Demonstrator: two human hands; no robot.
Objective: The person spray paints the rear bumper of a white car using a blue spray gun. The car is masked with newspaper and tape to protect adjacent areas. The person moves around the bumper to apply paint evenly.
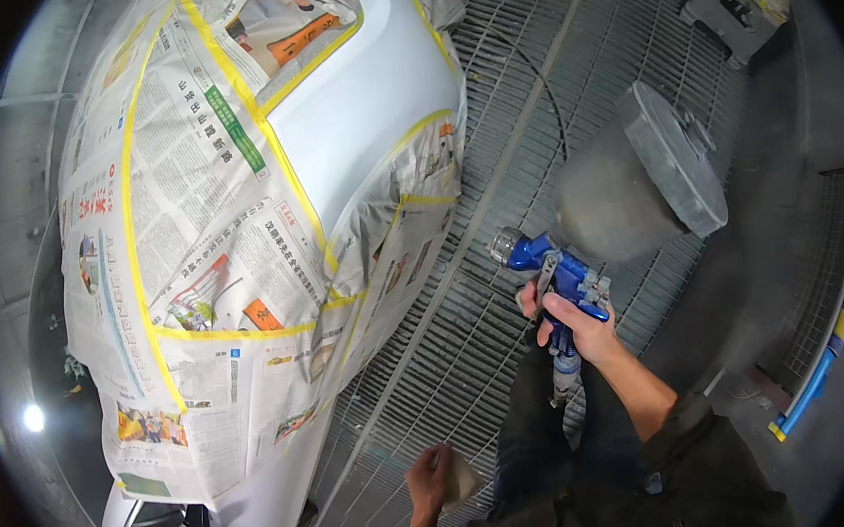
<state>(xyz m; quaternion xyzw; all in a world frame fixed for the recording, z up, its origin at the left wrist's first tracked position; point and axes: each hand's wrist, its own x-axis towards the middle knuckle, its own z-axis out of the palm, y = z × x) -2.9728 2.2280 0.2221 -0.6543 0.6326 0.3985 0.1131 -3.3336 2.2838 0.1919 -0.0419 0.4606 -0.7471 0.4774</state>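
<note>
My right hand (578,320) is closed around a blue spray gun (553,267) with a metal front, a large cloudy cup with a grey lid (635,170) and a fitting under its handle. My left hand (433,478), low at the centre, is closed on a beige pad or cloth (461,479). To the left stands a vehicle body covered in newspaper (193,173) and yellow tape, with an exposed white panel (339,120) facing the gun. The gun's front is a short way right of the covering.
A metal grate floor (426,313) runs under my legs, with a dark hose (553,91) across it. A grey crate (731,11) sits at the top right. Blue and yellow tubes (813,370) lie along the right side. A bright light (34,418) shows at the left.
</note>
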